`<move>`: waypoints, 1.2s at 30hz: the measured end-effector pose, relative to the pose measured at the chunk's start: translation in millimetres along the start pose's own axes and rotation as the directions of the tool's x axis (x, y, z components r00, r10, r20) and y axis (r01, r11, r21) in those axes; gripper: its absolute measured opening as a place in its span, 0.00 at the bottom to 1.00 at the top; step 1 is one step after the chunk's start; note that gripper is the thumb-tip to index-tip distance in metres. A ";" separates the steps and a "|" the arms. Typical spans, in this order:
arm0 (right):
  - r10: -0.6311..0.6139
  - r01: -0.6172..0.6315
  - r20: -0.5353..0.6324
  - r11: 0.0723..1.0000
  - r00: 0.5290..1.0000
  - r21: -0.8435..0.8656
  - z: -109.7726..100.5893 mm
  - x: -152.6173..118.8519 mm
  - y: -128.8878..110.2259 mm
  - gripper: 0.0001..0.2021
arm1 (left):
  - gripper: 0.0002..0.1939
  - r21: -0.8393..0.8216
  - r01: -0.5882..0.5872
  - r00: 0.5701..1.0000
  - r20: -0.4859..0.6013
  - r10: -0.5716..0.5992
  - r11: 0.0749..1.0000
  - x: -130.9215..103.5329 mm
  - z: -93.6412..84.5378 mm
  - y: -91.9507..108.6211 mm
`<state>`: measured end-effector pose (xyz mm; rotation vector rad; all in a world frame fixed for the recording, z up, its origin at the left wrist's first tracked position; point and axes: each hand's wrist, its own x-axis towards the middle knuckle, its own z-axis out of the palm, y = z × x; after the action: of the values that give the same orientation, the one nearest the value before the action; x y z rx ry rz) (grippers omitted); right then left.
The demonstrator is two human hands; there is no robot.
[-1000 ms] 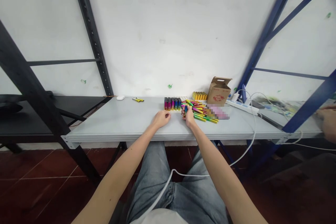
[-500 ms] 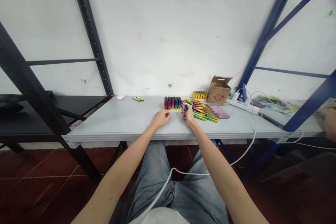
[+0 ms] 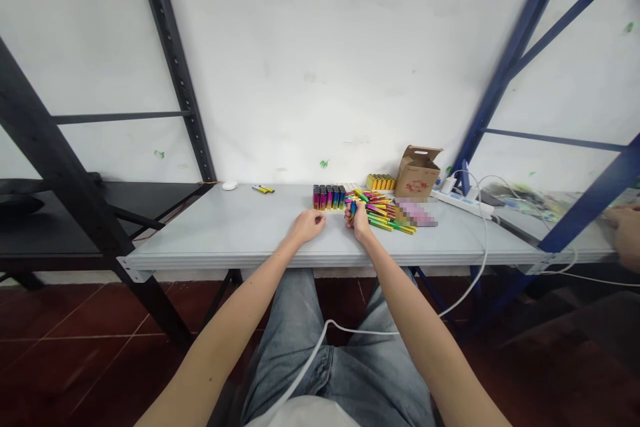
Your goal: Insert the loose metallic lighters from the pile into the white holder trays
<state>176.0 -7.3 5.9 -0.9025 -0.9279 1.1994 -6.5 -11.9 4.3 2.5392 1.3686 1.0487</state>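
Note:
My right hand [image 3: 359, 220] is closed round a shiny blue lighter [image 3: 353, 207]; the fingers hide part of it. To its left, my left hand [image 3: 307, 225] rests low over the table with thumb and forefinger pinched together, and anything between them is too small or hidden to name. Just beyond the hands stands a block of upright lighters [image 3: 329, 197], dark-topped and shading from purple to blue. Beside my right hand lies a loose pile of shiny tube-like pieces [image 3: 381, 219] in gold, green and pink.
Behind the pile are a yellow row of upright pieces [image 3: 381, 181] and an open cardboard box [image 3: 417, 172]. A power strip [image 3: 463, 203] with white cables lies at right. Two yellow-black pieces [image 3: 263, 189] and a white disc [image 3: 229, 185] lie left. Another person's hand [image 3: 629, 230] is at far right.
Both hands stay almost in place. The blue lighter in my right hand shows slightly more upright between the fingers. The other person's hand at far right has shifted slightly.

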 end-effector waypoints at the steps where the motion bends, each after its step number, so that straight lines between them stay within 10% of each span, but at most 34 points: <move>1: -0.004 0.004 -0.003 1.000 1.000 -0.006 -0.4 0.6 0.8 0.18 | 0.14 0.000 0.000 1.000 0.000 0.000 1.000 -0.1 0.0 0.0; 36: -0.516 0.482 0.049 0.758 0.855 -0.440 10.2 24.5 23.3 0.13 | 0.13 -0.011 0.017 1.000 0.007 -0.017 1.000 0.0 0.1 -1.0</move>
<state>161.3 20.9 -9.6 -0.9582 -1.3100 0.4900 -7.2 -11.3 3.9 2.5168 1.3758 1.0413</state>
